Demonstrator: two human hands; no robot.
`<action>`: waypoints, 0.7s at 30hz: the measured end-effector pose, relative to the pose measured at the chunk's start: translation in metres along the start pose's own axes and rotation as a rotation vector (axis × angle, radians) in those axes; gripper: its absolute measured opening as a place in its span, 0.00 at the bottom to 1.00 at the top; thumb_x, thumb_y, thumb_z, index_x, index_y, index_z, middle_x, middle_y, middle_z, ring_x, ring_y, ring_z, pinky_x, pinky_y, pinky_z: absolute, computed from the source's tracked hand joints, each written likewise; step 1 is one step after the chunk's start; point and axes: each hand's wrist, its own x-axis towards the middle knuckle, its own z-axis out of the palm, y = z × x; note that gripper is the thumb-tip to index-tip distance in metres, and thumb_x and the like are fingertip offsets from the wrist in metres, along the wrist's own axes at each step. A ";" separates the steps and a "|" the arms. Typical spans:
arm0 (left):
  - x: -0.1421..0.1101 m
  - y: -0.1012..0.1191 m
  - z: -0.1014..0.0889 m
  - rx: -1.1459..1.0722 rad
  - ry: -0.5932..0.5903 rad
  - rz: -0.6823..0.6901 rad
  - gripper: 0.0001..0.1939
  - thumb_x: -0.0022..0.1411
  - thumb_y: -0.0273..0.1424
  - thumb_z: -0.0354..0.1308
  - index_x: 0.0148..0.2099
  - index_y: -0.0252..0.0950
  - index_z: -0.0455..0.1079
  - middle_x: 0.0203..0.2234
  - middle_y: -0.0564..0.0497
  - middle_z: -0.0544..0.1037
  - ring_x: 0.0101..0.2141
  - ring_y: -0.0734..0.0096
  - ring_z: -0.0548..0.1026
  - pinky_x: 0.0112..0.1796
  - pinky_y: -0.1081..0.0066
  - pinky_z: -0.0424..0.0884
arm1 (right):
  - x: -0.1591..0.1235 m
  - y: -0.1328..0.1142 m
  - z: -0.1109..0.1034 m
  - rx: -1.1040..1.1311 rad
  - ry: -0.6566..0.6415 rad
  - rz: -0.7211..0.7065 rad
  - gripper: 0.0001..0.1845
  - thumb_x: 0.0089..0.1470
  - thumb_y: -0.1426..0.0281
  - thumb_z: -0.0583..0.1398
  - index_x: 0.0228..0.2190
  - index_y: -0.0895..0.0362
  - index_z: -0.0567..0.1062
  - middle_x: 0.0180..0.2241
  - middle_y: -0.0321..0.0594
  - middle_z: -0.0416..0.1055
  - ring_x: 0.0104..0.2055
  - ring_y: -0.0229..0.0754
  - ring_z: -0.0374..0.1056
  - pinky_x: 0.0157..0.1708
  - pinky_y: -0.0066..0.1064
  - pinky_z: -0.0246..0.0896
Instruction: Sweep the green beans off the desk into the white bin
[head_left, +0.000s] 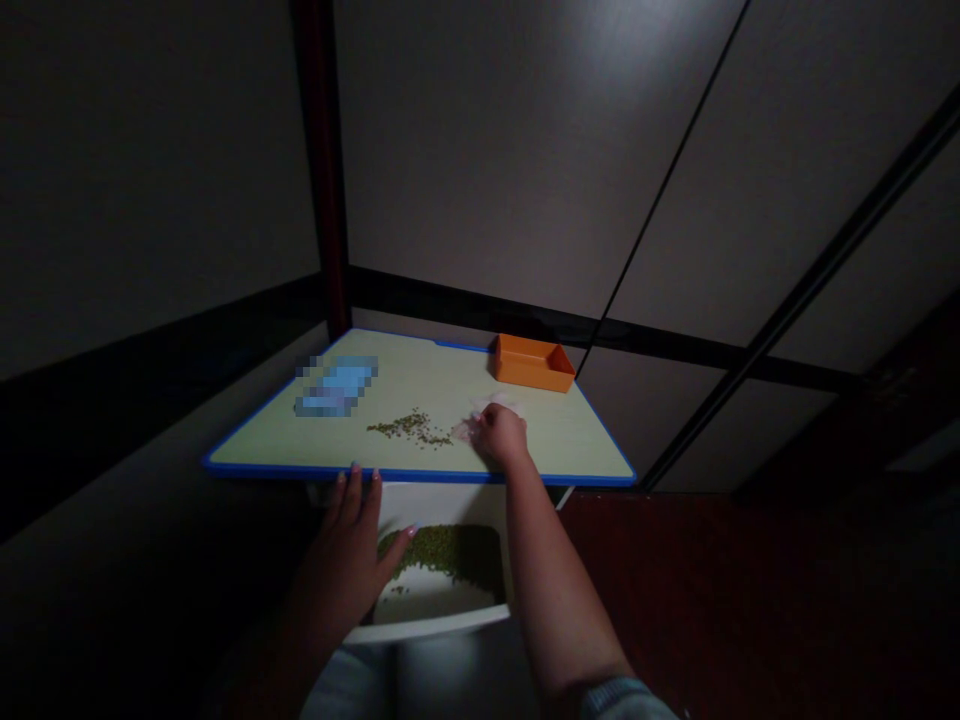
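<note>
My right hand is closed over the tabletop, its fingers pinched on a thin, see-through, crumpled plastic bag. Just left of the bag, small green-brown grains lie scattered on the pale table. My left hand has its fingers spread, with the fingertips at the blue front edge of the table and the thumb over an open white drawer. Inside that drawer is a heap of similar green grains.
An orange open box stands at the table's back right corner. A blurred-out blue object lies on the left of the table. Grey panelled walls rise close behind and to the left. Dark red floor shows at the right.
</note>
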 end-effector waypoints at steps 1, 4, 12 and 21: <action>0.000 0.000 0.000 0.000 -0.003 0.001 0.41 0.56 0.50 0.47 0.62 0.25 0.54 0.63 0.29 0.53 0.64 0.44 0.48 0.57 0.50 0.60 | 0.001 0.000 0.001 -0.004 0.003 -0.001 0.11 0.59 0.64 0.54 0.33 0.55 0.74 0.36 0.43 0.77 0.40 0.43 0.70 0.38 0.32 0.50; 0.000 0.000 -0.001 0.000 -0.004 0.001 0.41 0.55 0.50 0.48 0.62 0.25 0.54 0.63 0.29 0.53 0.64 0.43 0.50 0.56 0.50 0.61 | 0.003 -0.001 0.003 -0.023 0.019 0.010 0.12 0.60 0.64 0.53 0.34 0.55 0.74 0.37 0.45 0.77 0.42 0.45 0.70 0.39 0.34 0.50; 0.000 0.004 -0.005 0.006 -0.004 -0.004 0.41 0.56 0.50 0.48 0.62 0.25 0.54 0.63 0.29 0.53 0.64 0.44 0.49 0.57 0.51 0.61 | 0.012 0.004 0.004 -0.110 0.154 0.098 0.13 0.60 0.65 0.52 0.37 0.57 0.74 0.37 0.48 0.77 0.43 0.48 0.70 0.44 0.39 0.48; 0.000 0.009 -0.011 -0.007 -0.036 -0.022 0.41 0.57 0.50 0.47 0.63 0.25 0.52 0.63 0.28 0.52 0.64 0.43 0.47 0.57 0.50 0.59 | 0.019 -0.012 0.012 -0.099 0.160 0.014 0.14 0.61 0.63 0.50 0.38 0.52 0.74 0.36 0.44 0.77 0.43 0.46 0.69 0.43 0.38 0.48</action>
